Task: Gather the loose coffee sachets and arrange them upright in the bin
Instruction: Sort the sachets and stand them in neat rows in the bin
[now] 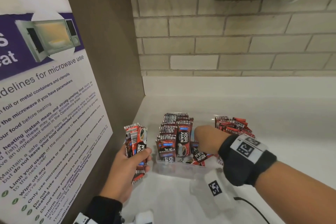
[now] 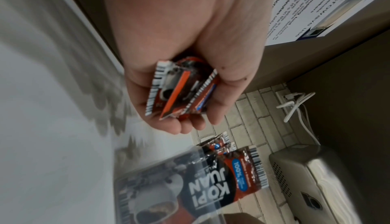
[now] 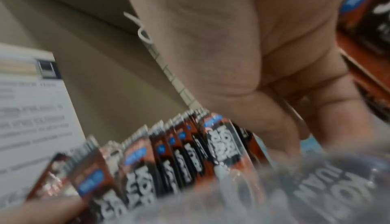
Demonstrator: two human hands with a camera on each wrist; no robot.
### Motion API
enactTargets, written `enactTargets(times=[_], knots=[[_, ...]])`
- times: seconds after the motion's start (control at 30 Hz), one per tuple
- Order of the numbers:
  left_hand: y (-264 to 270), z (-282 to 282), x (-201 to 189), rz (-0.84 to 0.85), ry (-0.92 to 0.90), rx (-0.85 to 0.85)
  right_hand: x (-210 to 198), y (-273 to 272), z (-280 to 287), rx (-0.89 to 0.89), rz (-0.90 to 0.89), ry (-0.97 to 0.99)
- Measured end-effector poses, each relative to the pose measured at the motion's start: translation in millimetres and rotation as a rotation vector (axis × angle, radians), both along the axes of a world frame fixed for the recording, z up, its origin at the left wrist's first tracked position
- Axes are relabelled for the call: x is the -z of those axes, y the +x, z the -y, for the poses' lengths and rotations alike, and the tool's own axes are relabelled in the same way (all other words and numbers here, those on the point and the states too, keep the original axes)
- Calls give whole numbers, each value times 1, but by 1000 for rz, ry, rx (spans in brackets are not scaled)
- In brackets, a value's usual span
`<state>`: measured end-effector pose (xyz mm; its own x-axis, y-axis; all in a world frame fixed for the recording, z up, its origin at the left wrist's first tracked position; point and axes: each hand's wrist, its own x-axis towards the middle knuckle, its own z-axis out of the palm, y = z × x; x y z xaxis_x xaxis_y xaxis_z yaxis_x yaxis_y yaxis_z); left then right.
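Most sachets already stand in rows in the clear bin [image 1: 164, 168] on the tabletop [image 1: 272, 114], while the left hand [image 1: 125, 167] grips a loose bundle [image 1: 136, 143] beside it and the right hand [image 1: 207, 138] reaches inside among tilted ones, its fingers hidden.

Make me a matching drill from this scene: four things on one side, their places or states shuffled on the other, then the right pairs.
Things:
1. left hand
2. right hand
3. bin
4. poster

Places or states:
A. clear, on the white counter, sachets standing in it
B. on the wall at the left
C. grips a bundle of sachets beside the bin
D. reaches down into the bin

Pairs: 1-C, 2-D, 3-A, 4-B
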<state>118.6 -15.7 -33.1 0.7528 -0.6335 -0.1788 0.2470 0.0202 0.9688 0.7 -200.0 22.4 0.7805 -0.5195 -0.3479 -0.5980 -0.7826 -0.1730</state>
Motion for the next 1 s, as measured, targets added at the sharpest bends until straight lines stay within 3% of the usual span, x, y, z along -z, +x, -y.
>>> enactTargets(times=[0.17,0.63,1.0], knots=[[-1,-1,2,-4,10,13,6,9,-6,-73,-172,-15],[1,0,7,-14,23,14,6,7,-1,-114,-218,-56],[1,0,5,-10,-3,11,5,3,9,-38,-95,-31]])
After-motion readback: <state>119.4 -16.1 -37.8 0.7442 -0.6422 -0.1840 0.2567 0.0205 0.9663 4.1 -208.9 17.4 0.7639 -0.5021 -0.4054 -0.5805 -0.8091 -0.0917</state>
